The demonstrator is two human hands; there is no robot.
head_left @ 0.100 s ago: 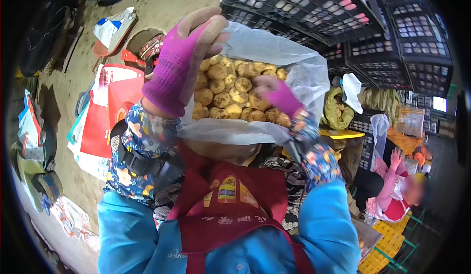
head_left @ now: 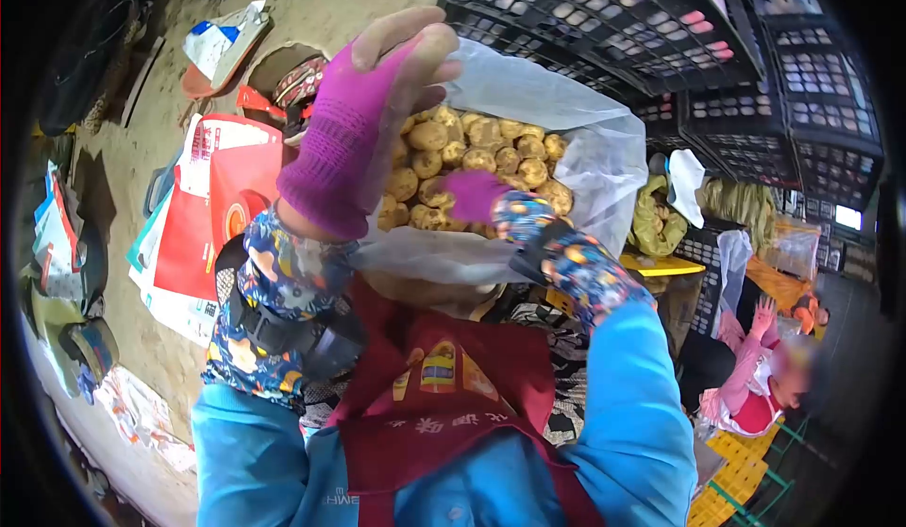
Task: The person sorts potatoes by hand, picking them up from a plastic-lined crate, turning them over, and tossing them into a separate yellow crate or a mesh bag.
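The left hand [head_left: 415, 60] wears a purple glove that leaves the fingers bare. It is up high by the left end of the potatoes [head_left: 479, 135], and its fingers are a bit bent. I cannot tell if it holds anything. The right hand [head_left: 470, 195] wears a purple glove too. It is low, with its fingers down at the potatoes near the side close to the person. It is blurry, so I cannot tell if its fingers are open or shut on one.

The potatoes are round and yellow, with brown dirt on them. They lie in a big pile inside a see-through plastic sheet [head_left: 604, 164] that stands up around them. Past the sheet is a big black crate [head_left: 604, 17] with holes, full of round things. To the right is a yellow-green bag [head_left: 658, 217], with a white cloth [head_left: 686, 185] near it. Farther right is another person with a pink sleeve [head_left: 731, 376]. To the left, a red bag [head_left: 241, 183] lies on the dirty floor [head_left: 311, 3].
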